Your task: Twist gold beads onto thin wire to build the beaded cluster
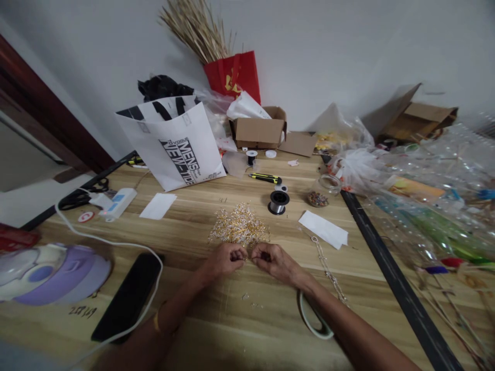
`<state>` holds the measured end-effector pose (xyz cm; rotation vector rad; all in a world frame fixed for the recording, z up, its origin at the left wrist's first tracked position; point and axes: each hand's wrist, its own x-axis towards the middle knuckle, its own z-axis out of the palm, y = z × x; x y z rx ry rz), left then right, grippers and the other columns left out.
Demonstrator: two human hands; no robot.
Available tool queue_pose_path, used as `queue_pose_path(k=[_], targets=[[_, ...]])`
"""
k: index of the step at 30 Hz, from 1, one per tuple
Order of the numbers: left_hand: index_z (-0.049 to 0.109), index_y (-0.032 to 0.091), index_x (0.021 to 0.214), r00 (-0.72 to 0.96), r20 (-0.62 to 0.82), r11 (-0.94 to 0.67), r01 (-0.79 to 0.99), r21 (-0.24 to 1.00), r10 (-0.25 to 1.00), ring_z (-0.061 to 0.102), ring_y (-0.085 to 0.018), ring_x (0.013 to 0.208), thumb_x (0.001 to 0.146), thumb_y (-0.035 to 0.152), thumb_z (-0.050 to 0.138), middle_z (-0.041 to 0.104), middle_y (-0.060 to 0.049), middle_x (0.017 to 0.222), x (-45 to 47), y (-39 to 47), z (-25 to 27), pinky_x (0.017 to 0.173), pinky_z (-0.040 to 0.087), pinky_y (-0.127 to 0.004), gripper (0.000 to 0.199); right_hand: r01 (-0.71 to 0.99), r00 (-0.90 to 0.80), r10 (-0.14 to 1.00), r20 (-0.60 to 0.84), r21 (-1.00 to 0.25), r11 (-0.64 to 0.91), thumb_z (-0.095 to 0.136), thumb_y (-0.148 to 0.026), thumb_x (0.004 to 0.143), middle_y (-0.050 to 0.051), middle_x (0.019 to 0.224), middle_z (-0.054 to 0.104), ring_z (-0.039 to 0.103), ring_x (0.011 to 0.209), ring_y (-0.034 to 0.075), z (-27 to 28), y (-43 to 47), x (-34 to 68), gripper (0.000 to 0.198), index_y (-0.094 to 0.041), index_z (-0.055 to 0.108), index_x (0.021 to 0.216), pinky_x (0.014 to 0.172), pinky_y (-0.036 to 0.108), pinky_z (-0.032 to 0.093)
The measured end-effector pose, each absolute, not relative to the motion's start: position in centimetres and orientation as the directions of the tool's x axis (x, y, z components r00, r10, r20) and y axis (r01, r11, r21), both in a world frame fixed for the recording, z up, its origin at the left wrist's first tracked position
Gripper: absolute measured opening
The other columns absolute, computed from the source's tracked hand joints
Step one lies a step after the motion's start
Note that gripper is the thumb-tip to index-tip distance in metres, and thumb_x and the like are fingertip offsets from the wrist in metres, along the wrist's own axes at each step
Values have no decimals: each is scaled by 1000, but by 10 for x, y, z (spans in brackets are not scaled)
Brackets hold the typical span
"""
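Both my hands meet just in front of a loose pile of small gold and silver glittery pieces (240,224). My left hand (228,258) has its fingers curled in a pinch. Close beside it, my right hand (273,262) pinches too, the fingertips a small gap from the left ones. What they hold is too small to make out. A few tiny clear bits (245,297) lie on the table nearer me. Beyond the pile stands a black spool of silvery wire (278,202). A beaded chain (324,265) runs beside my right forearm, which partly covers a pale ring-shaped thing (309,317).
A black phone (127,293) lies at left under a white cable, near a power strip (118,203). Farther back are a white paper bag (174,149), a yellow-black cutter (265,178), a jar of beads (320,193) and a cardboard box (259,133). Plastic bottles (417,206) crowd the right.
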<state>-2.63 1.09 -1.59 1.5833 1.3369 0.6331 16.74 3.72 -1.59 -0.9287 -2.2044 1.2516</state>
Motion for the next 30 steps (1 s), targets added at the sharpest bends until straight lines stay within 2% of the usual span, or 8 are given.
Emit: queue_pose_path(k=[4, 12, 19, 30], targets=[[67, 11, 84, 287, -170, 5, 498, 867, 943, 55, -12, 62, 67, 16, 57, 62, -2, 66, -27, 10, -15, 58, 44, -20, 20, 328, -678, 734, 39, -878, 349, 49, -12, 77, -3, 64, 49, 41, 57, 9, -12, 38, 168, 8, -15, 56, 74, 53, 20, 31], [69, 12, 80, 309, -123, -84, 579, 811, 943, 60, -14, 68, 72, 17, 55, 69, -5, 75, -27, 10, -8, 64, 45, -21, 18, 328, -669, 742, 49, -876, 354, 47, -16, 81, -3, 62, 47, 40, 57, 9, -8, 39, 169, 11, -15, 55, 73, 53, 20, 30], [69, 12, 75, 304, -131, -100, 639, 763, 944, 58, -14, 65, 72, 17, 54, 67, -4, 70, -27, 9, -3, 61, 43, -21, 17, 347, -663, 747, 44, -866, 359, 48, -18, 80, -3, 61, 47, 39, 56, 9, -7, 40, 170, 12, -15, 55, 71, 52, 20, 29], [69, 11, 76, 320, -138, -96, 617, 781, 937, 55, -12, 60, 71, 18, 54, 65, -3, 66, -29, 10, -8, 55, 40, -19, 17, 387, -649, 761, 19, -852, 352, 47, -15, 79, -4, 60, 47, 40, 56, 9, -8, 43, 173, 11, -14, 54, 71, 52, 19, 29]])
